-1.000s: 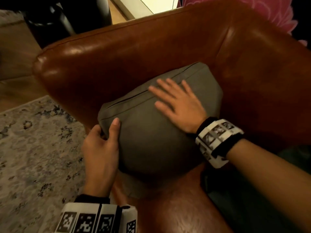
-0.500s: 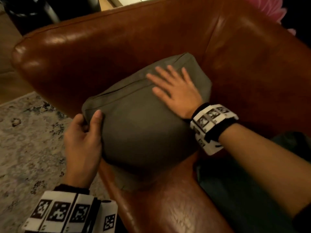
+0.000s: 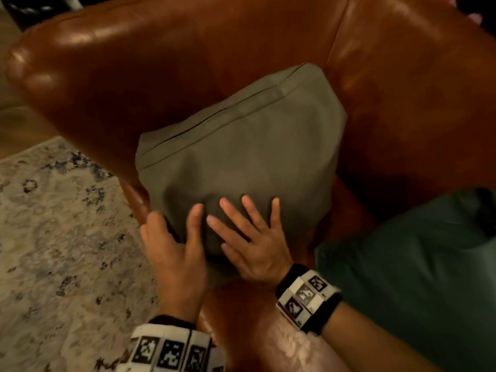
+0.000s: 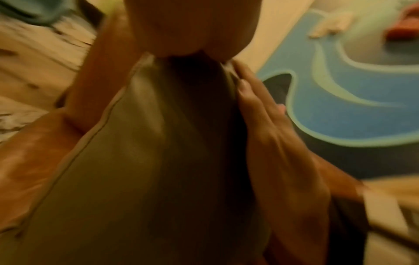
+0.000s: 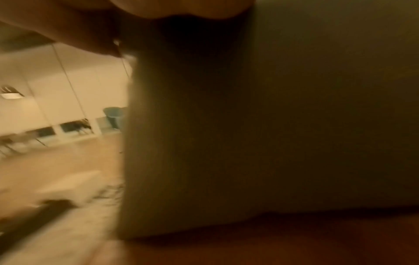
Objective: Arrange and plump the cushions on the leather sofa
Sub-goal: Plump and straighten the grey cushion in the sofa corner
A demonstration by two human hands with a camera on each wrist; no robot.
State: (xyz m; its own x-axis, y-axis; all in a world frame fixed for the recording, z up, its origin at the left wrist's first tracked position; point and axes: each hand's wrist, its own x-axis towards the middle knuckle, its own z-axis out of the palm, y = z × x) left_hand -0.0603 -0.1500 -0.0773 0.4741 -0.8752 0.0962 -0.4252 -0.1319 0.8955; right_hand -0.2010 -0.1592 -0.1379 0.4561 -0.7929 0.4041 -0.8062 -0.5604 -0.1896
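Since the earlier frames, the right hand (image 3: 255, 248) has slid from the upper face of the cushion (image 3: 241, 146) to its lower edge, beside the left hand (image 3: 174, 251). Right fingers lie straight and spread, pressing the fabric; the left thumb lies on the face with its fingers behind the edge, apparently gripping it, probably to plump the filling. Cushion leans in the sofa (image 3: 134, 63) corner, against arm and back. Green cushion (image 3: 416, 264) lies on the seat; patterned rug (image 3: 53, 237) covers the floor.
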